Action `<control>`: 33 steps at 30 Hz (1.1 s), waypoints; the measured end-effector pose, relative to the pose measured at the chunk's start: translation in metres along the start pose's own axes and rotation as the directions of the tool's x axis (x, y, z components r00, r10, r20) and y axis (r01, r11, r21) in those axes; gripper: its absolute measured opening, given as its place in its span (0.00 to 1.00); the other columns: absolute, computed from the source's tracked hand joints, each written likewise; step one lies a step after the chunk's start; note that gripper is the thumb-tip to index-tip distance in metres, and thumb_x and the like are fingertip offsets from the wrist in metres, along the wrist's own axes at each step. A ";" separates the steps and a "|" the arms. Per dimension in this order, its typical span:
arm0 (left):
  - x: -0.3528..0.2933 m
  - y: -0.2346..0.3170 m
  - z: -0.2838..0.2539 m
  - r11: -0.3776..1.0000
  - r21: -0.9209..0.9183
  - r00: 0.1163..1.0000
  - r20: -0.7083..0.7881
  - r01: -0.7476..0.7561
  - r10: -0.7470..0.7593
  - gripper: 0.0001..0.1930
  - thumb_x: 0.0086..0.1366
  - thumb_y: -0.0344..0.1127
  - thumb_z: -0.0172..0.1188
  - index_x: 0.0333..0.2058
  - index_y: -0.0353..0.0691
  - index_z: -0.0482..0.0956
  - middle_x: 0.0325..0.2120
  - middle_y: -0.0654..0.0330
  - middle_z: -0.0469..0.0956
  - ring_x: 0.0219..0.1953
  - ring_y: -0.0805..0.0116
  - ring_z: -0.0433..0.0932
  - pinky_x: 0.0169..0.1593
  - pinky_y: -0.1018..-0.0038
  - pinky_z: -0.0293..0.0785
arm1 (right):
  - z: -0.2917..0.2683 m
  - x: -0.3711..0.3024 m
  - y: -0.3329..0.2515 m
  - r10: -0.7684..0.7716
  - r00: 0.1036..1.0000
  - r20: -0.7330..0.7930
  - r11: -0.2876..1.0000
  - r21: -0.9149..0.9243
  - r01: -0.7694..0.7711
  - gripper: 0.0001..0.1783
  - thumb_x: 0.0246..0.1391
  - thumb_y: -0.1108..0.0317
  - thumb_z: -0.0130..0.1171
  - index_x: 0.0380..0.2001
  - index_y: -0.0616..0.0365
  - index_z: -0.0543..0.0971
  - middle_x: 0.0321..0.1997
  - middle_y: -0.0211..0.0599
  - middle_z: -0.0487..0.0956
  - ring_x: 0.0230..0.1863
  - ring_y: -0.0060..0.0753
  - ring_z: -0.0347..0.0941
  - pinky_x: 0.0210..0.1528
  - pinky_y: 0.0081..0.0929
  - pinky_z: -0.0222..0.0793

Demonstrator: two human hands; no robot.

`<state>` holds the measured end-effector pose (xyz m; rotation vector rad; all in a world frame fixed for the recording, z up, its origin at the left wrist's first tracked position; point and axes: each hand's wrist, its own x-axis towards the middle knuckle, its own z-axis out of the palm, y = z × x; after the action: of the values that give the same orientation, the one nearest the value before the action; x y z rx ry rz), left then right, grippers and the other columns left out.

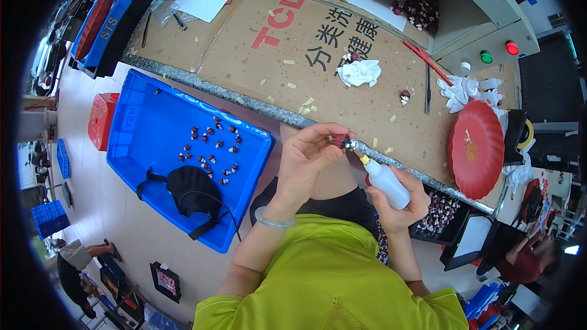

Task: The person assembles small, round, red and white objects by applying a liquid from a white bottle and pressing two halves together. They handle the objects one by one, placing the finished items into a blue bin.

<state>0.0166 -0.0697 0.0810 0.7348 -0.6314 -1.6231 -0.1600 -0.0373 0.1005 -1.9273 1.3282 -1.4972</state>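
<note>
At the near edge of the cardboard-covered worktop (342, 43), the left hand (306, 162) pinches a small dark red and white piece (342, 141) between its fingertips. The right hand (400, 201) is wrapped around a white squeeze bottle (386, 183), its yellow nozzle touching the piece, probably applying glue, though the tip is too small to tell. About twenty similar pieces (211, 153) lie in the blue tray (159, 116) at the left, seemingly done. Many more wait in a dark bin (437, 214) by the right hand, so much seems left.
</note>
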 end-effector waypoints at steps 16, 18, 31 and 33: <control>-0.002 -0.002 -0.001 0.999 -0.026 1.000 0.013 0.018 -0.018 0.16 0.56 0.29 0.62 0.44 0.33 0.74 0.39 0.53 0.77 0.41 0.71 0.76 0.45 0.76 0.74 | 0.000 0.003 -0.003 -0.061 0.998 0.018 0.998 -0.023 0.061 0.24 0.28 0.76 0.72 0.35 0.70 0.77 0.26 0.48 0.79 0.25 0.38 0.77 0.28 0.26 0.71; -0.002 -0.002 0.000 0.999 -0.034 1.000 0.016 0.022 -0.022 0.16 0.57 0.29 0.62 0.44 0.33 0.74 0.39 0.53 0.77 0.41 0.71 0.76 0.45 0.76 0.74 | 0.000 0.005 -0.004 -0.070 0.997 0.023 0.997 -0.031 0.071 0.24 0.28 0.76 0.72 0.35 0.70 0.78 0.26 0.48 0.79 0.25 0.38 0.77 0.27 0.26 0.70; -0.001 -0.003 -0.001 0.998 -0.056 0.999 0.028 0.024 -0.023 0.15 0.58 0.29 0.60 0.44 0.32 0.74 0.39 0.52 0.77 0.41 0.70 0.76 0.44 0.75 0.75 | -0.001 0.006 -0.006 -0.109 0.993 0.044 0.992 -0.058 0.112 0.24 0.29 0.75 0.73 0.35 0.71 0.77 0.24 0.48 0.79 0.23 0.38 0.76 0.26 0.25 0.70; -0.001 -0.002 -0.001 0.998 -0.058 0.999 0.032 0.022 -0.020 0.15 0.58 0.29 0.60 0.44 0.32 0.74 0.39 0.52 0.77 0.42 0.70 0.76 0.45 0.75 0.75 | -0.001 0.007 -0.007 -0.108 0.993 0.040 0.992 -0.056 0.111 0.24 0.29 0.75 0.73 0.35 0.71 0.77 0.24 0.48 0.79 0.23 0.38 0.76 0.26 0.25 0.70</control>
<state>0.0158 -0.0684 0.0788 0.6761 -0.5976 -1.6684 -0.1576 -0.0393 0.1093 -2.0851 1.2820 -1.4803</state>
